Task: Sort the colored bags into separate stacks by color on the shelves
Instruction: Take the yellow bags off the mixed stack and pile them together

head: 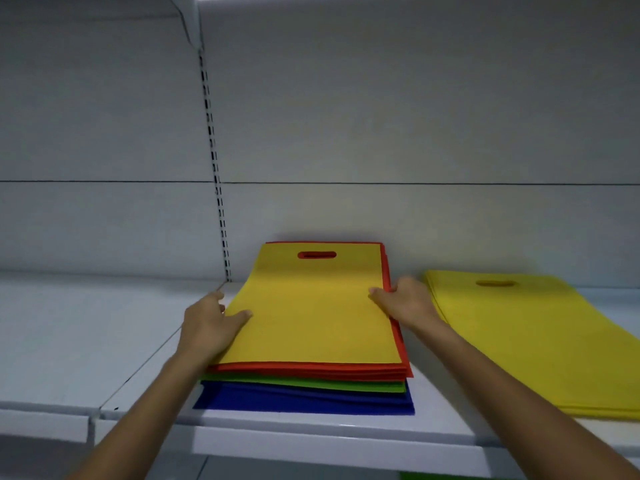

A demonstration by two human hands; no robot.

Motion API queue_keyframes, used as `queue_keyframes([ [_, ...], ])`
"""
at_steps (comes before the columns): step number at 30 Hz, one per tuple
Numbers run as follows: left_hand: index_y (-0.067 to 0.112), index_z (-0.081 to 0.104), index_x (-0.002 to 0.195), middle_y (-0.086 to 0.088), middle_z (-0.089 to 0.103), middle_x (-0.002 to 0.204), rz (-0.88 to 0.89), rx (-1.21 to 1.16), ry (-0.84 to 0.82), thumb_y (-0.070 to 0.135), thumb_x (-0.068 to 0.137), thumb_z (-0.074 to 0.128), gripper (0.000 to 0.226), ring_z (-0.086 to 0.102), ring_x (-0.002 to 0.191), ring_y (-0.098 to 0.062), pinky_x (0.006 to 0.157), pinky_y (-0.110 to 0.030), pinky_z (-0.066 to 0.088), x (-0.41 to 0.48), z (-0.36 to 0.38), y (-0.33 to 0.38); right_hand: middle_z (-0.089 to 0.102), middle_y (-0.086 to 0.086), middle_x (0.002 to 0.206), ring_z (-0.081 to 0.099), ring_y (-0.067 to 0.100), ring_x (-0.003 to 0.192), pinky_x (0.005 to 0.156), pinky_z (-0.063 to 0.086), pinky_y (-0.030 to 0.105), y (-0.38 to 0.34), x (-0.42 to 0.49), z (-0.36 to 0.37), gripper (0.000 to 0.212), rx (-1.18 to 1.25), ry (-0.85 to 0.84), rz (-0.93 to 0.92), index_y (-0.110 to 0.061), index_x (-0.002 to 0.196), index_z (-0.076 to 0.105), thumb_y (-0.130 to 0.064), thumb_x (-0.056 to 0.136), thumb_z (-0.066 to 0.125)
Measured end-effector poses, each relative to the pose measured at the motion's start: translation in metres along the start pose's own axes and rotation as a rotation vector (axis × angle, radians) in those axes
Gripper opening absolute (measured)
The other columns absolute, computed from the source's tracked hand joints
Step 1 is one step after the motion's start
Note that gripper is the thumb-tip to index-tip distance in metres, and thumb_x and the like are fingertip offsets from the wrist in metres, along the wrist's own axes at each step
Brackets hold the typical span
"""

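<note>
Two hands: the left hand (211, 323) and right hand (405, 299) both work on one bag, one at each long edge.
Left grip: the thumb lies on the yellow face and the fingers curl under the raised left edge, pinching it.
Right grip: the thumb is on top and the fingers are bent round the right edge; this also reads as a pinch, though the undersides are hidden.
Task's thing: the top yellow bag (311, 306) lies on the mixed pile (403, 372), handle slot (317, 255) towards the wall.
Why held so: I judge that taking both edges lets the thin sheet come off flat, without dragging the layer below along.
Beneath it: red bags (311, 370), then green bags (304, 384), then blue bags (304, 400), all squared up, the blue jutting out a little at the front.
Destination, by my guess: the yellow stack (536, 341), just beside the right hand on the same shelf (69, 341), lying at an angle with its slot also to the rear.
Progress: only yellow has a stack of its own; the other colours remain piled together.
Surface: a smooth white shelf with a rounded front lip, joined to a neighbouring section on the left.
Room: a pale back panel (381, 116) crossed by one thin seam, a slotted upright (214, 168) running down it, and a bracket (187, 22) for a higher shelf above.
Light: dim and greyish, with soft shadows behind the pile.
</note>
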State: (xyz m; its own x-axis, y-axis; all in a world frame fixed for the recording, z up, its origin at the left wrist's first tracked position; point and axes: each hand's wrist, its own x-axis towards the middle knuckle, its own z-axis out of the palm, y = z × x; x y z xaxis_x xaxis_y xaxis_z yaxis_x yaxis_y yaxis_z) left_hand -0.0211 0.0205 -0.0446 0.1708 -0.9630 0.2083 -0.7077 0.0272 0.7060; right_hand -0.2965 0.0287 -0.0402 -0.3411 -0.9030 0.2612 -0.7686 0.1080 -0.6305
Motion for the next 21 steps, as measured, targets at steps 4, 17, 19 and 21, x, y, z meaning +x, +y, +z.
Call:
queue_keyframes([
  [4, 0.004, 0.055, 0.123, -0.012, 0.061, 0.117, 0.041, -0.197, 0.144, 0.023, 0.082, 0.068, 0.047, 0.055, 0.104, -0.025, 0.084, -0.029, 0.038, -0.008, 0.009, -0.005, 0.064, 0.009, 0.079, 0.057, 0.02, 0.072, 0.052, 0.037, 0.026, 0.005, -0.01, 0.013, 0.03, 0.193, 0.046, 0.083, -0.002, 0.077, 0.064, -0.03, 0.086, 0.063],
  [17, 0.012, 0.06, 0.107, -0.004, 0.06, 0.088, 0.206, -0.264, 0.301, 0.004, 0.087, 0.055, 0.022, 0.049, 0.079, -0.014, 0.07, -0.023, 0.033, -0.018, 0.01, -0.016, 0.062, 0.006, 0.084, 0.055, 0.016, 0.078, 0.067, 0.037, 0.022, 0.0, -0.023, 0.015, 0.027, 0.063, 0.295, -0.083, -0.001, 0.097, 0.064, -0.017, 0.077, 0.074],
  [19, 0.015, 0.064, 0.105, -0.009, 0.065, 0.095, 0.242, -0.155, 0.274, 0.002, 0.087, 0.052, 0.025, 0.05, 0.078, -0.018, 0.068, -0.028, 0.036, -0.018, 0.01, -0.014, 0.066, 0.007, 0.09, 0.06, 0.02, 0.084, 0.066, 0.037, 0.022, -0.002, -0.025, 0.013, 0.026, -0.001, 0.316, -0.101, -0.004, 0.1, 0.064, -0.019, 0.08, 0.071],
  [21, 0.016, 0.067, 0.107, -0.014, 0.066, 0.1, 0.268, -0.065, 0.249, 0.0, 0.087, 0.049, 0.031, 0.055, 0.082, -0.026, 0.069, -0.033, 0.043, -0.017, 0.009, -0.01, 0.067, 0.005, 0.095, 0.061, 0.021, 0.09, 0.064, 0.034, 0.022, -0.003, -0.026, 0.01, 0.02, -0.075, 0.328, -0.102, -0.008, 0.1, 0.065, -0.02, 0.084, 0.066],
])
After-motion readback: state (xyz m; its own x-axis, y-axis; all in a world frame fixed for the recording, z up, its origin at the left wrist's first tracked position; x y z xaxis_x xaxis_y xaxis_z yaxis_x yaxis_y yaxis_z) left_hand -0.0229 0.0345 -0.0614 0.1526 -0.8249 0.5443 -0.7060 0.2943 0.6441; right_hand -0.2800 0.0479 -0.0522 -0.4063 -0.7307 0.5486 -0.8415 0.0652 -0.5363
